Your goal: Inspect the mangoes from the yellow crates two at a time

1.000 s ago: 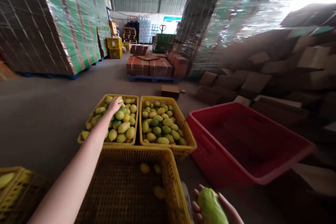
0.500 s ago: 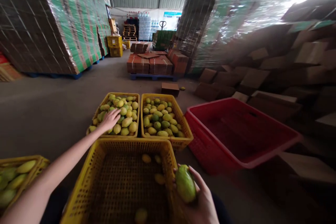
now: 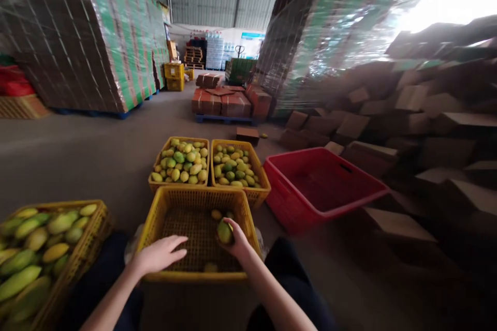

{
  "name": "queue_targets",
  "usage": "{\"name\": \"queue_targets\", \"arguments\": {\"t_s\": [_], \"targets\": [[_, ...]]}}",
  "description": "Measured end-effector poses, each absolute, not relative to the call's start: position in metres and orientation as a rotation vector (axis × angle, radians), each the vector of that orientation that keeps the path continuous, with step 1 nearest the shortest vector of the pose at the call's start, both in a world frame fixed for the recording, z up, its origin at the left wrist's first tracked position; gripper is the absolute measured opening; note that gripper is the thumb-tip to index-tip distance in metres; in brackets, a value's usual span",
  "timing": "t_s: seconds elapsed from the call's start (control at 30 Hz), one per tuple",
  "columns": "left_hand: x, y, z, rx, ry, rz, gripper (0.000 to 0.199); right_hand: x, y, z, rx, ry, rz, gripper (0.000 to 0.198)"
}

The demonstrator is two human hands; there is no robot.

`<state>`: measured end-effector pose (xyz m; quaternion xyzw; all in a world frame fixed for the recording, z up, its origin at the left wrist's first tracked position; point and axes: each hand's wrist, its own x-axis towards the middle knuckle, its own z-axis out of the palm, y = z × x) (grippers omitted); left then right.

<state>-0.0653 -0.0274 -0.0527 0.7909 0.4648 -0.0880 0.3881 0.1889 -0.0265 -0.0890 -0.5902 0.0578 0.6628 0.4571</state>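
Plump green oval fruit (image 3: 224, 232) sits in the right hand (image 3: 237, 238), whose fingers and thumb close around it above the right part of a yellow perforated plastic crate (image 3: 202, 197). The left hand (image 3: 165, 254) is bare, palm down with fingers spread, over the crate's near left side; whether it touches the rim I cannot tell. Just beyond the right hand a small rounded yellow fruit (image 3: 216, 214) lies on the crate floor, and a dim, pale fruit (image 3: 210, 267) lies nearer the body, between the hands. Farther out, past both hands, stand two yellow plastic crates (image 3: 261, 176) side by side, heaped with yellow and green fruit (image 3: 195, 169). Left of the left hand is another filled yellow crate (image 3: 93, 232); beyond and right of the right hand, a red plastic tub (image 3: 293, 212).
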Motion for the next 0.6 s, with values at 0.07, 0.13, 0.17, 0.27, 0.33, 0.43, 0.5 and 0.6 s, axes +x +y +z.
{"name": "queue_targets", "arguments": {"t_s": [0.07, 0.13, 0.17, 0.27, 0.33, 0.43, 0.5, 0.6], "targets": [[-0.061, -0.051, -0.067, 1.943, 1.157, -0.116, 0.065, 0.180, -0.031, -0.096, -1.547, 0.084, 1.693, 0.017], [-0.061, -0.069, -0.086, 1.905, 1.186, -0.096, 0.062, 0.175, -0.033, -0.101, -1.620, 0.036, 1.728, 0.014], [-0.061, -0.077, -0.095, 1.913, 1.216, -0.122, 0.060, 0.174, -0.033, -0.103, -1.648, 0.022, 1.737, 0.014], [-0.062, -0.092, -0.116, 1.994, 1.251, -0.270, 0.053, 0.174, -0.026, -0.106, -1.716, -0.017, 1.745, 0.014], [-0.061, -0.095, -0.121, 2.025, 1.181, -0.313, 0.049, 0.176, -0.016, -0.104, -1.751, -0.059, 1.730, 0.015], [-0.059, -0.096, -0.123, 2.037, 1.124, -0.253, 0.048, 0.184, 0.009, -0.092, -1.771, -0.159, 1.644, 0.015], [-0.058, -0.096, -0.126, 2.064, 1.153, -0.213, 0.048, 0.191, 0.032, -0.079, -1.745, -0.254, 1.562, 0.019], [-0.058, -0.097, -0.130, 2.084, 1.166, -0.183, 0.047, 0.205, 0.072, -0.060, -1.696, -0.416, 1.393, 0.031]]}}
